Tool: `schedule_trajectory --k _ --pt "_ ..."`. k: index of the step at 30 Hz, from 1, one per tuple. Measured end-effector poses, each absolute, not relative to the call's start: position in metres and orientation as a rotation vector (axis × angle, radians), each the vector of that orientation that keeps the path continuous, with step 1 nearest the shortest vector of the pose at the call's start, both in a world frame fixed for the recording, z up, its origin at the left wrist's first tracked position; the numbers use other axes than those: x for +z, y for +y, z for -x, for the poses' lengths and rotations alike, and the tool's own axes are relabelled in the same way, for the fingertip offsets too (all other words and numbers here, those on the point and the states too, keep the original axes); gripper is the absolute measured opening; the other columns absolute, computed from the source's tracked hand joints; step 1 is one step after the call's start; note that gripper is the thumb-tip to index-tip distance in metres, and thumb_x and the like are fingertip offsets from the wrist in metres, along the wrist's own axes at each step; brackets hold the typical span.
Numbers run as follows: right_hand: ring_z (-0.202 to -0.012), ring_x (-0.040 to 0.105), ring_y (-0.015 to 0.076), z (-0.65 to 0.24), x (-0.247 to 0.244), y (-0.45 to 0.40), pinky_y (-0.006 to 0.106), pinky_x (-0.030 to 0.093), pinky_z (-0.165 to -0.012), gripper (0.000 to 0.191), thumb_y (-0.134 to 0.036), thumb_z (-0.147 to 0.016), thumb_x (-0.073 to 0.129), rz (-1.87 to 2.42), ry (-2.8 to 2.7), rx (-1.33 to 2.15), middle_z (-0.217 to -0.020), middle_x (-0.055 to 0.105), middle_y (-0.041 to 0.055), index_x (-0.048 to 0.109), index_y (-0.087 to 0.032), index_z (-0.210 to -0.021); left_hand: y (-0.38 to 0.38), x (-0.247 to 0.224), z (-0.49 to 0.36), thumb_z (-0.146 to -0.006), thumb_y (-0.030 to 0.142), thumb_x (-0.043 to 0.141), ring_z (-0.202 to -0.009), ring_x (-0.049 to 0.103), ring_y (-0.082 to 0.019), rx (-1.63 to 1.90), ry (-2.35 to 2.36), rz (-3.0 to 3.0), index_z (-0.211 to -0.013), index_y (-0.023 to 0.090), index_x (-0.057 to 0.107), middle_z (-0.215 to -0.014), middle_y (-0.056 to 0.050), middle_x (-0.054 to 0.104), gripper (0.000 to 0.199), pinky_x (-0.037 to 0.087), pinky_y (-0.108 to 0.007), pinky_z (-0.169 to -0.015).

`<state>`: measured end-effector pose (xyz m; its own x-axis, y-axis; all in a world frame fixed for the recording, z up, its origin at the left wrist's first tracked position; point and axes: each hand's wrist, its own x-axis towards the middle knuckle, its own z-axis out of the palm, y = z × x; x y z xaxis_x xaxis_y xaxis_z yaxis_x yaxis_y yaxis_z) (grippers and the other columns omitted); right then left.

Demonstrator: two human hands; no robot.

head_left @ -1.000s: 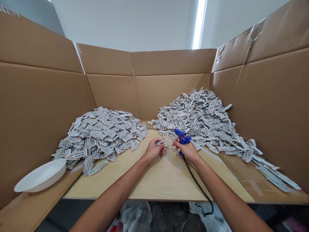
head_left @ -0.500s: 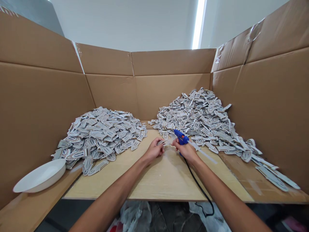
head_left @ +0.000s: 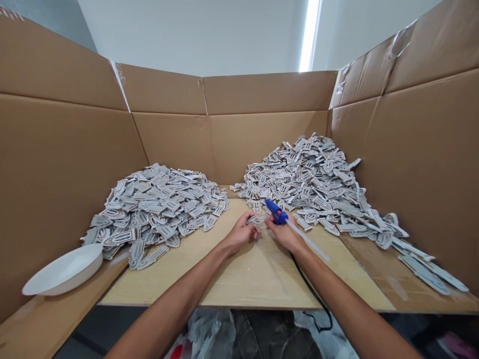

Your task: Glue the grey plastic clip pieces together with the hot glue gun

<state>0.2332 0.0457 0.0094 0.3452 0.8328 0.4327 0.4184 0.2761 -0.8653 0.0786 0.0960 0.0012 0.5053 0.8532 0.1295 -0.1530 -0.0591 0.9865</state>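
Between my hands, over the middle of the wooden board, is a small grey-white cut-out piece (head_left: 258, 219). My left hand (head_left: 243, 232) pinches its left end with curled fingers. My right hand (head_left: 285, 233) is wrapped round a blue hot glue gun (head_left: 276, 211); its fingertips also reach the piece's right end. The gun's front points away to the upper left. A translucent glue stick (head_left: 310, 242) juts from its back, and a black cord (head_left: 310, 294) hangs past the board's front edge. My fingers hide much of the piece and the gun's handle.
Similar grey-white pieces form a heap (head_left: 160, 204) on the left and a taller heap (head_left: 307, 174) on the right. A white bowl (head_left: 63, 271) sits tilted at the far left. Cardboard walls (head_left: 269, 134) enclose the board (head_left: 262, 284) on three sides.
The glue gun has shifted slightly left and down, its glue stick swinging a little. Both hands stay close together at the piece. The view has tilted slightly.
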Motion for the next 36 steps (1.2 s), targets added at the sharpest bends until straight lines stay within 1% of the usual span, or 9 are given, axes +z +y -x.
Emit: schedule_trajectory --k 3,7,11,15,22,27,36 --pt "-0.058 0.057 0.0174 -0.232 0.010 0.044 0.029 0.046 -0.060 0.019 -0.042 -0.068 0.062 1.348 -1.283 0.375 -0.063 0.065 0.0007 0.058 -0.024 -0.066 0.096 0.001 -0.079 -0.071 0.024 0.065 -0.046 0.051 -0.010 0.923 0.669 -1.411 -0.106 0.020 0.053 -0.060 0.004 0.063 0.037 0.032 -0.020 -0.045" --pt "-0.058 0.056 0.0166 -0.232 0.008 0.045 0.029 0.045 -0.059 0.020 -0.043 -0.069 0.063 1.336 -1.316 0.352 -0.063 0.065 0.0008 0.056 -0.024 -0.065 0.095 0.000 -0.078 -0.078 0.037 0.071 -0.045 0.051 -0.010 0.932 0.671 -1.442 -0.103 0.021 0.052 -0.059 0.006 0.060 0.035 0.032 -0.020 -0.045" --pt "-0.057 0.056 0.0164 -0.232 0.004 0.048 0.029 0.044 -0.059 0.022 -0.043 -0.070 0.065 1.328 -1.344 0.371 -0.062 0.064 0.0001 0.055 -0.023 -0.068 0.095 -0.001 -0.078 -0.081 0.049 0.072 -0.044 0.050 -0.009 0.960 0.671 -1.479 -0.100 0.021 0.051 -0.060 0.005 0.062 0.040 0.031 -0.020 -0.044" --pt "-0.057 0.056 0.0166 -0.233 0.000 0.051 0.029 0.044 -0.059 0.024 -0.044 -0.070 0.067 1.344 -1.333 0.373 -0.062 0.063 -0.0004 0.055 -0.023 -0.069 0.095 -0.001 -0.078 -0.081 0.056 0.070 -0.042 0.048 -0.010 0.968 0.676 -1.508 -0.102 0.022 0.049 -0.059 0.005 0.062 0.045 0.030 -0.019 -0.041" --pt "-0.057 0.054 0.0165 -0.232 0.004 0.047 0.029 0.043 -0.060 0.024 -0.044 -0.069 0.068 1.361 -1.302 0.343 -0.064 0.065 0.0003 0.057 -0.023 -0.068 0.092 -0.001 -0.078 -0.082 0.062 0.069 -0.042 0.048 -0.010 0.957 0.660 -1.536 -0.103 0.023 0.048 -0.059 0.006 0.060 0.049 0.029 -0.019 -0.042" --pt "-0.058 0.053 0.0172 -0.230 0.011 0.041 0.029 0.041 -0.059 0.023 -0.044 -0.067 0.069 1.385 -1.307 0.332 -0.063 0.065 0.0006 0.059 -0.023 -0.067 0.093 -0.003 -0.078 -0.083 0.064 0.066 -0.043 0.046 -0.009 0.951 0.648 -1.585 -0.104 0.023 0.046 -0.059 0.007 0.059 0.050 0.032 -0.020 -0.045" --pt "-0.061 0.055 0.0186 -0.232 0.009 0.041 0.029 0.041 -0.062 0.023 -0.043 -0.070 0.069 1.419 -1.349 0.282 -0.066 0.065 0.0011 0.060 -0.023 -0.070 0.093 -0.005 -0.077 -0.085 0.065 0.062 -0.044 0.046 -0.010 0.944 0.630 -1.683 -0.108 0.024 0.044 -0.059 0.007 0.059 0.051 0.033 -0.020 -0.046"
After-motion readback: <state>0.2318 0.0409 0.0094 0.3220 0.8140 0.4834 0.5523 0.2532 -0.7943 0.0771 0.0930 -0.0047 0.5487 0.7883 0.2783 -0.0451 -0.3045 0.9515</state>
